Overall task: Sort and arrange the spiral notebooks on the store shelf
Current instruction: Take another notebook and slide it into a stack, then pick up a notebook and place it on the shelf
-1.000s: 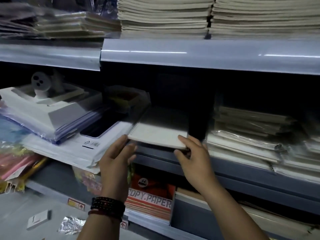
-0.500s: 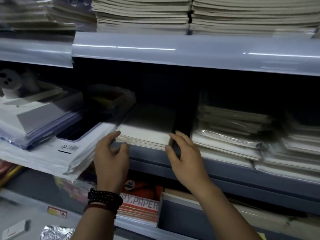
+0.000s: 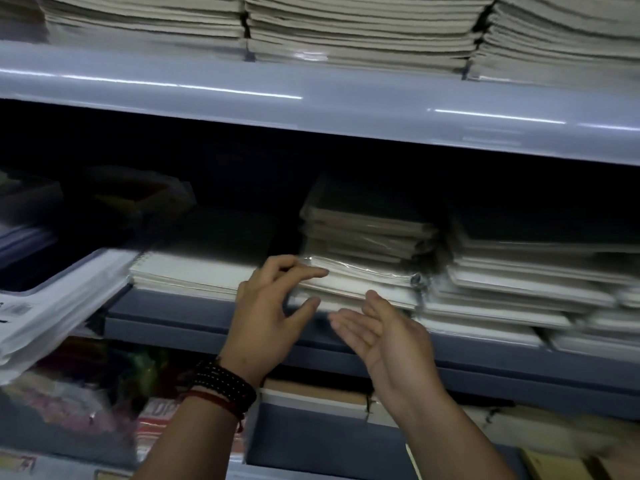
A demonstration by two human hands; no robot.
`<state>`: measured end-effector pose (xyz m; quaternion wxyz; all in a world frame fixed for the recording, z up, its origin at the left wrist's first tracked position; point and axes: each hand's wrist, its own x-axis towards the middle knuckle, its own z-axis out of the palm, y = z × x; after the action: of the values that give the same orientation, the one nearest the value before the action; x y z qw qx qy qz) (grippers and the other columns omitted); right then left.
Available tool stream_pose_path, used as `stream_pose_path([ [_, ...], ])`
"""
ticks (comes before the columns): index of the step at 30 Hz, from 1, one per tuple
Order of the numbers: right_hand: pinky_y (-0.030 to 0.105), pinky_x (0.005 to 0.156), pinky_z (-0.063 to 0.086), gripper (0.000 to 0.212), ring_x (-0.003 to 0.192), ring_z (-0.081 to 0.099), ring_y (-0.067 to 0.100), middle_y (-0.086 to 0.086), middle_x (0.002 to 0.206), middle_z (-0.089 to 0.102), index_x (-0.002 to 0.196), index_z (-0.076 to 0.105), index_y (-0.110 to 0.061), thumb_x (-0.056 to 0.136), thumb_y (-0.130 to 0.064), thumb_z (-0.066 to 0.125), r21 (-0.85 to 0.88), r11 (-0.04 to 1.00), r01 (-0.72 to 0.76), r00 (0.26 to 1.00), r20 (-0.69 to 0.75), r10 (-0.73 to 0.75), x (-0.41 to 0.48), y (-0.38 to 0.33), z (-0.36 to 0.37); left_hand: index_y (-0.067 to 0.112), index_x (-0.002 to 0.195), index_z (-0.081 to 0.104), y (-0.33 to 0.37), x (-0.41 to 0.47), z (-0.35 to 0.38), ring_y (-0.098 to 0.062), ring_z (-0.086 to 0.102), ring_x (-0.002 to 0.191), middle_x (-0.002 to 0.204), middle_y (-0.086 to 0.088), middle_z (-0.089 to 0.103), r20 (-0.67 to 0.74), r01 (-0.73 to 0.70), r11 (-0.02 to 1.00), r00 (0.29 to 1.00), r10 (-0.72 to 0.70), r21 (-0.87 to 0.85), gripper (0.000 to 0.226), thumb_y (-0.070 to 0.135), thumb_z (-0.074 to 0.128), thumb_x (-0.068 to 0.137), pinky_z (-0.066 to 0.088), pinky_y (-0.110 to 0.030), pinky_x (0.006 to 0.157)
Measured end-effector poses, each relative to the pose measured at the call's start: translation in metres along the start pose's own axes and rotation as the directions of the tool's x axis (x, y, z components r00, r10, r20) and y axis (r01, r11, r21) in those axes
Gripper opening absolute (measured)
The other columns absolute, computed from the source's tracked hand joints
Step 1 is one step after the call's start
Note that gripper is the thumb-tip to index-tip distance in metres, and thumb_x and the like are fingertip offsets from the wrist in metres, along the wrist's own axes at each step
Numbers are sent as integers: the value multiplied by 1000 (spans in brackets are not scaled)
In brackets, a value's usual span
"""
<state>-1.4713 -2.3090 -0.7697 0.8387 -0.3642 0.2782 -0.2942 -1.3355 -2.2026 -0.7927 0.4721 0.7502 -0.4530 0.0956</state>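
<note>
Head view. Step in hand, as I judge it: squaring up the wrapped notebook stack (image 3: 363, 282) on the middle shelf (image 3: 207, 323). The stack sits at the shelf's front lip, between the spiral notebook pile (image 3: 194, 271) on its left and the messy stacks (image 3: 519, 285) on its right.

Left hand (image 3: 273, 306): fingers (image 3: 311, 271) curled over the stack's top front-left corner, thumb at the front edge below. That is a pinch on the corner, and it looks light. Right hand (image 3: 388, 337): flat, fingers straight, palm turned up and inward, just beside the stack's front edge. Blur hides whether it touches.

To do it well:
- Get the right palm under or against the front edge before any lift, since the plastic wrap looks slippery.
- Take the whole stack, not just the top layers.
- Slide it rather than lift it, keeping it level so the loose upper books don't fan out.

Edges and room:
- The dark gap (image 3: 282, 244) between the pile and the wrapped stack is narrow, so there is little room to shift left.
- On the right, the messy stacks crowd the wrapped stack's corner, touching or nearly so.
- The upper shelf (image 3: 311, 109) overhangs, leaving only modest headroom above the stack.
- The white packets (image 3: 52, 306) at far left jut past the lip, well apart from both hands.
- The front side is open.
</note>
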Motion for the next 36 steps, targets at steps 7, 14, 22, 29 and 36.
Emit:
stream_pose_path([
  [7,38,75,63,36,94,73,39,36,100,70,125,51,3,95,-13,65,148,979,-141,989,73,132,16,-20,-4,52,109,67,-9,18,22,-16,53,104,107,18,44,-30,30,999,999,-31,-21,36,27,77,85,48,-48,96],
  [14,31,63,62,25,83,75,36,34,90,71,118,53,11,97,-2,59,65,992,-110,993,51,106,23,-21,-6,56,106,65,-11,24,23,-17,53,111,107,13,44,33,110,993,994,-108,-51,49,15,79,83,45,-44,104],
  [22,28,62,60,24,81,75,34,33,90,71,108,60,16,98,-6,58,41,993,-109,989,106,104,0,-20,-20,51,108,64,-11,25,19,-15,53,109,112,6,49,70,105,992,993,-100,-75,61,-2,72,79,47,-42,102],
  [29,28,61,61,23,79,75,33,33,92,71,78,71,4,95,-8,61,7,990,-139,978,155,137,-30,-23,-35,32,118,65,-9,22,12,3,49,108,116,-2,51,118,-24,990,992,41,-140,55,8,75,69,38,-8,96],
  [36,48,81,62,28,99,71,43,25,109,72,115,63,1,91,-15,65,34,984,-176,983,63,174,-18,-47,-61,32,117,65,-10,20,14,2,49,111,121,-9,46,115,-18,986,993,37,-168,57,36,73,60,35,-7,102],
])
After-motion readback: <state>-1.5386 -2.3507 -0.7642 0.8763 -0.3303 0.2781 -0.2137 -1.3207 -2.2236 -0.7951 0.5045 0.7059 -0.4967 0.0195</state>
